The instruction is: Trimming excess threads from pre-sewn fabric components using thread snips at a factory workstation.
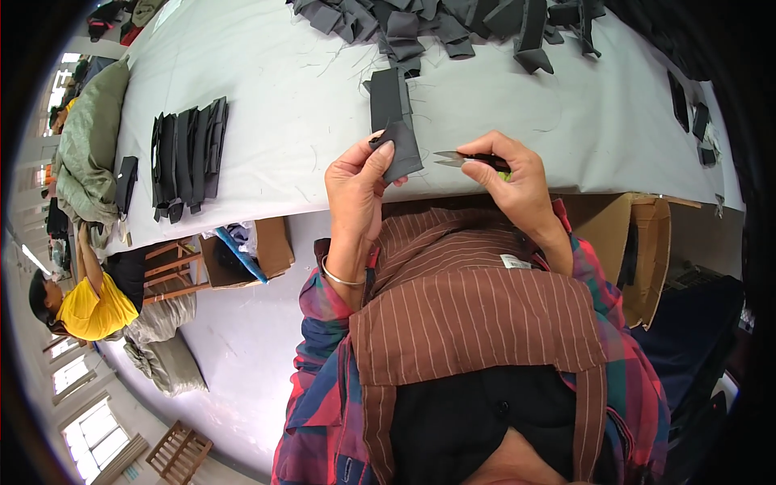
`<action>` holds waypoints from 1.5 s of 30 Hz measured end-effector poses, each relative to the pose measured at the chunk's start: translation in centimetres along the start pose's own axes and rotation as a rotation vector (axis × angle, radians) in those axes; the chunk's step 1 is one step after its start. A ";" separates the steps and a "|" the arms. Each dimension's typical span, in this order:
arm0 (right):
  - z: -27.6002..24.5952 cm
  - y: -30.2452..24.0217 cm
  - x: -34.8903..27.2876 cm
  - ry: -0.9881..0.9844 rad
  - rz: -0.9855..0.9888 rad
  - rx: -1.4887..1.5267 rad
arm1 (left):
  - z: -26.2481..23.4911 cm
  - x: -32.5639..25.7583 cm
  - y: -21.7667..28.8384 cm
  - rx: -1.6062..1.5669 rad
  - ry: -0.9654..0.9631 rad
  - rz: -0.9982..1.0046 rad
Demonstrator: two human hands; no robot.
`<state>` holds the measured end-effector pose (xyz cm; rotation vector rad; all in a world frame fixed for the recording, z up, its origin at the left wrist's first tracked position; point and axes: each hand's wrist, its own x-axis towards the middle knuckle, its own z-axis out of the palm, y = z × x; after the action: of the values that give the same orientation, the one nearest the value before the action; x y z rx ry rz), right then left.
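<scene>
Between the thumb and fingers of my left hand is a dark grey fabric strip, folded over at its near end. My right hand grips a pair of thread snips, the pointed metal blades facing left toward the strip. A small gap parts the blade tips from the fabric. Loose threads lie on the pale tabletop around the strip. Beyond it spreads a heap of similar dark fabric pieces, its nearest pieces close to the strip's far end.
To the left, a row of stacked dark strips lies on the table, with another dark piece by the edge. Cardboard boxes stand below the table. A person in a yellow shirt works at far left beside a green fabric bundle.
</scene>
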<state>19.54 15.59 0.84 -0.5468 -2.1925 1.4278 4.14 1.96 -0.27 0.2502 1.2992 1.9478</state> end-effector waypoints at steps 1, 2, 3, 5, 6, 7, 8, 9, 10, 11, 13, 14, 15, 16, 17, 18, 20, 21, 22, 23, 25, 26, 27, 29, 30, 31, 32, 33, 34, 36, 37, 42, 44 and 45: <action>0.2 0.0 0.0 0.002 0.000 -0.002 | 0.0 0.0 0.0 -0.001 -0.002 0.000; 0.4 0.0 0.0 0.000 0.016 0.046 | 0.0 0.0 -0.1 -0.003 -0.014 -0.004; 0.6 0.0 0.0 -0.004 0.030 0.096 | -0.1 0.0 -0.1 -0.005 -0.023 -0.004; 0.9 0.1 0.1 -0.004 0.025 0.105 | 0.0 -0.1 0.0 -0.006 -0.020 -0.004; 1.0 0.1 0.2 -0.003 0.023 0.114 | 0.1 -0.2 -0.1 -0.007 -0.018 -0.006; 1.1 0.1 0.3 -0.004 0.022 0.114 | 0.0 -0.2 -0.1 -0.008 -0.017 -0.005; 1.2 0.1 0.3 0.001 0.001 0.091 | 0.0 -0.2 -0.1 -0.014 -0.028 -0.008; 1.3 0.0 0.4 0.006 -0.020 0.068 | 0.0 -0.2 -0.1 -0.021 -0.038 -0.011; 1.3 -0.1 0.4 0.005 -0.020 0.068 | 0.0 -0.2 -0.1 -0.022 -0.038 -0.010; 1.3 -0.3 0.4 0.019 -0.063 -0.017 | 0.1 -0.2 -0.1 -0.033 -0.038 -0.011; 1.2 -0.5 0.4 0.032 -0.108 -0.102 | 0.0 -0.2 -0.1 -0.044 -0.038 -0.010; 1.1 -0.5 0.4 0.042 -0.146 -0.144 | -0.1 -0.2 -0.1 -0.049 -0.049 -0.008; 1.0 -0.5 0.4 0.053 -0.182 -0.187 | -0.1 -0.2 -0.1 -0.054 -0.062 -0.008; 1.0 -0.5 0.4 0.054 -0.182 -0.187 | -0.1 -0.2 -0.2 -0.054 -0.063 -0.008; 1.0 -0.5 0.4 0.061 -0.203 -0.197 | 0.0 -0.2 -0.1 -0.048 -0.060 -0.009; 1.0 -0.5 0.4 0.069 -0.224 -0.207 | 0.0 -0.2 -0.1 -0.041 -0.057 -0.009; 1.0 -0.4 0.4 0.068 -0.240 -0.214 | 0.1 -0.2 -0.1 -0.037 -0.055 -0.009; 1.0 -0.4 0.4 0.066 -0.256 -0.221 | 0.0 -0.2 -0.1 -0.033 -0.053 -0.009; 1.0 -0.4 0.4 0.066 -0.256 -0.221 | 0.1 -0.2 0.0 -0.033 -0.052 -0.009; 1.0 -0.5 0.4 0.064 -0.269 -0.253 | 0.1 -0.3 0.0 -0.012 -0.047 -0.005; 0.8 -0.7 0.4 0.063 -0.282 -0.286 | 0.1 -0.4 0.1 0.009 -0.043 -0.002; 0.7 -0.8 0.4 0.054 -0.306 -0.355 | 0.1 -0.4 0.1 0.023 -0.035 -0.001; 0.6 -0.9 0.4 0.045 -0.331 -0.423 | 0.1 -0.4 0.1 0.038 -0.025 0.001; 0.5 -0.9 0.5 0.078 -0.374 -0.452 | 0.0 -0.5 0.1 0.044 -0.044 0.014; 0.4 -0.9 0.6 0.109 -0.416 -0.479 | 0.0 -0.5 0.0 0.050 -0.062 0.024; 0.3 -1.1 0.7 0.108 -0.416 -0.478 | 0.0 -0.6 0.2 0.050 -0.060 0.024; 0.3 -1.4 0.9 0.110 -0.396 -0.416 | 0.2 -0.7 0.5 0.046 -0.026 0.020; 0.3 -1.6 0.9 0.116 -0.375 -0.358 | 0.4 -0.9 0.7 0.042 0.003 0.014; 0.6 -1.9 1.0 0.117 -0.374 -0.359 | 0.9 -1.1 1.0 0.042 0.001 0.014; 1.2 -2.2 1.2 0.007 -0.421 -0.307 | 2.0 -1.7 1.7 0.064 0.058 -0.026; 0.8 -2.4 1.3 -0.096 -0.425 -0.347 | 2.4 -2.2 2.2 0.064 0.057 -0.028; -0.2 -6.0 2.3 0.007 -0.228 0.331 | 3.5 -4.6 7.2 0.458 -0.145 0.416; -0.7 -6.9 3.4 0.103 -0.082 0.467 | 3.3 -3.2 8.2 0.717 -0.198 0.751; -0.3 -6.3 4.0 0.071 0.005 0.584 | 3.6 -2.2 7.7 0.723 -0.237 0.726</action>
<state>15.96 15.67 7.44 -0.3811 -1.6019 1.9066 3.86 1.60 8.52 1.4272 1.8635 1.8034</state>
